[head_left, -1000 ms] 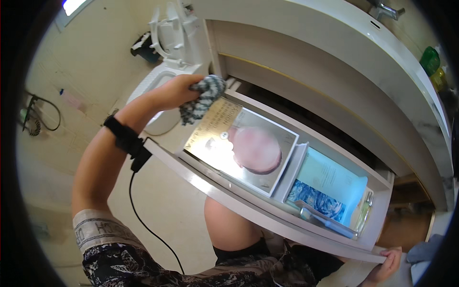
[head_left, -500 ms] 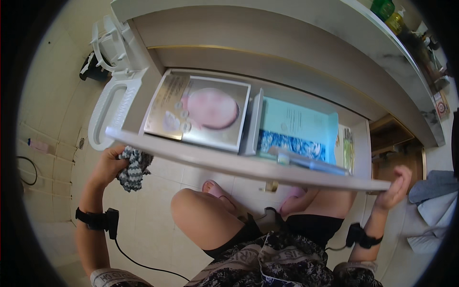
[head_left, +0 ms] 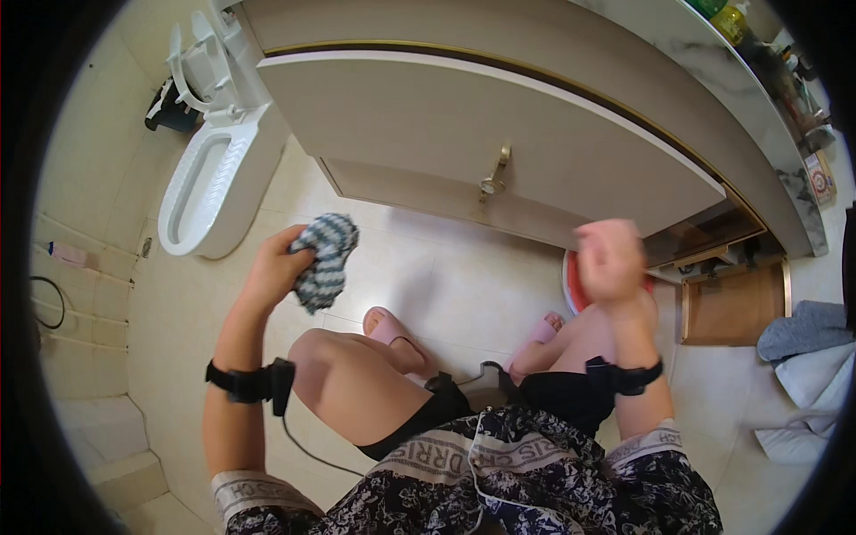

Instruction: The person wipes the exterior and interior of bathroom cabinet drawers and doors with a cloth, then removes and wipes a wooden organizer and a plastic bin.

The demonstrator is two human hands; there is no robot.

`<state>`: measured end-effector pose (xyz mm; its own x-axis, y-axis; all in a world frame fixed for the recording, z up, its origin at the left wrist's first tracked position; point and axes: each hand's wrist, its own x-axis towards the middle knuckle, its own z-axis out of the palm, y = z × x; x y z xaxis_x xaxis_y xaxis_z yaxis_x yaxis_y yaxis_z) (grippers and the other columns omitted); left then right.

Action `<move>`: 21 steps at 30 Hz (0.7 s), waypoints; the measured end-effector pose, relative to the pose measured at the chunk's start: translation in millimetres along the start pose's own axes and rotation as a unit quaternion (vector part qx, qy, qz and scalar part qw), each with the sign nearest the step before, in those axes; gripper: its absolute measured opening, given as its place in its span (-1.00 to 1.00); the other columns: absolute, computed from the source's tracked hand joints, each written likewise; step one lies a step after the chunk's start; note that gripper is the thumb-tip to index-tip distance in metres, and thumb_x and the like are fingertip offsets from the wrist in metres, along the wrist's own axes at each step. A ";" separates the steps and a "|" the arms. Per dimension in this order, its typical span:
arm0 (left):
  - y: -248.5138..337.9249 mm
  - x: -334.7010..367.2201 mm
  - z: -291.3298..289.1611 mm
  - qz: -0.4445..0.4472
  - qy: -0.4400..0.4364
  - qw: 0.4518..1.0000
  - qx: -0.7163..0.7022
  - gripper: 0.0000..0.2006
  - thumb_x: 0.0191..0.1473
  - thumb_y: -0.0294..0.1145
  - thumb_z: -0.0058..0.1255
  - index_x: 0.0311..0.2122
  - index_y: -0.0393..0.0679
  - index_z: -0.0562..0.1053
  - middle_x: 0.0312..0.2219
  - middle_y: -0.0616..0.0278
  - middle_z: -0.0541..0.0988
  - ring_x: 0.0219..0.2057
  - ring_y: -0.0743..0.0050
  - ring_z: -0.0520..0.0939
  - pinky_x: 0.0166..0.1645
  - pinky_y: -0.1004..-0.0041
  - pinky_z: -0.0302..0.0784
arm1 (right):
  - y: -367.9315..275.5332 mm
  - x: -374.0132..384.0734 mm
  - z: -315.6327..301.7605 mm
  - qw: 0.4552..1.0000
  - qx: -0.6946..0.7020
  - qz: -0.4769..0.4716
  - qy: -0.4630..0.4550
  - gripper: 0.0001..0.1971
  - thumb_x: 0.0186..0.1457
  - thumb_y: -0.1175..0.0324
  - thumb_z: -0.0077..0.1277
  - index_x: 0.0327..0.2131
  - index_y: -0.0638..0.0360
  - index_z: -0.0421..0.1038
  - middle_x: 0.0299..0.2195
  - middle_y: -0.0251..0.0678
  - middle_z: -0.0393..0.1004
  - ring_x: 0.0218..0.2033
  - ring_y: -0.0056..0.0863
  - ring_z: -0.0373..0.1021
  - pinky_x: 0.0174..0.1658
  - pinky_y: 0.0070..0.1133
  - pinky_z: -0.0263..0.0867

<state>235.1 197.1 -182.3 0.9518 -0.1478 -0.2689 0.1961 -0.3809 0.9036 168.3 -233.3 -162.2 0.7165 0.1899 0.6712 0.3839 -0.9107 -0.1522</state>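
My left hand (head_left: pixel 278 267) is closed around a crumpled grey-and-white striped cloth (head_left: pixel 328 263), held above the floor in front of the cabinet. The beige drawer (head_left: pixel 401 125) ahead of me is pushed in, its contents now out of sight. A gold-coloured handle (head_left: pixel 495 178) sits on its front. My right hand (head_left: pixel 613 259) hovers just in front of the drawer's lower right part. Its fingers look curled but are smeared by motion, and no object shows in it.
A white squat toilet (head_left: pixel 209 187) stands at the left, a black bin (head_left: pixel 169 107) behind it. A red round object with a white rim (head_left: pixel 568 281) lies partly hidden by my right hand. At right are an open compartment (head_left: pixel 731 303) and grey towels (head_left: pixel 807 334). Bottles (head_left: pixel 733 22) stand on the counter.
The drawer has gone from pulled out to pushed in. My right hand has left its right edge and moved inward. My left hand has shifted right with the striped cloth.
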 end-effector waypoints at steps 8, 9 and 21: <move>-5.0 53.8 112.8 -0.001 -0.017 0.987 -0.161 -0.65 -0.06 -0.55 -0.05 -0.09 -0.29 0.42 -0.40 0.23 0.54 -0.39 0.59 0.51 -0.28 0.55 0.43 | -9.7 -40.2 121.0 0.936 0.188 0.202 -0.219 -0.58 -0.04 0.36 0.02 -0.04 0.18 0.29 -0.10 -0.13 0.37 0.00 -0.17 0.25 0.03 -0.38 0.19; -21.4 57.6 114.3 0.000 -0.014 0.985 -0.174 -0.63 -0.09 -0.54 -0.04 -0.08 -0.27 0.43 -0.37 0.16 0.56 -0.37 0.48 0.55 -0.24 0.50 0.45 | -16.5 -35.0 135.9 0.915 0.219 0.239 -0.241 -0.53 -0.02 0.33 0.02 0.00 0.20 0.26 -0.04 -0.10 0.35 0.03 -0.15 0.23 0.07 -0.38 0.16; 6.0 59.4 122.8 0.192 0.144 0.935 0.261 -0.65 -0.13 -0.48 -0.06 -0.14 -0.10 0.48 -0.21 0.20 0.50 -0.18 0.15 0.51 -0.11 0.33 0.42 | -39.9 -3.8 211.5 0.874 0.026 0.446 -0.191 -0.49 0.01 -0.11 -0.15 -0.54 0.20 0.51 -0.59 -0.07 0.49 -0.44 -0.06 0.45 -0.33 -0.27 0.34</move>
<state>263.9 73.9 -233.9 0.9673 -0.1412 0.2109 -0.2430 -0.7553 0.6087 273.4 -120.1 -312.1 0.8827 -0.4695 -0.0209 -0.4077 -0.7429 -0.5308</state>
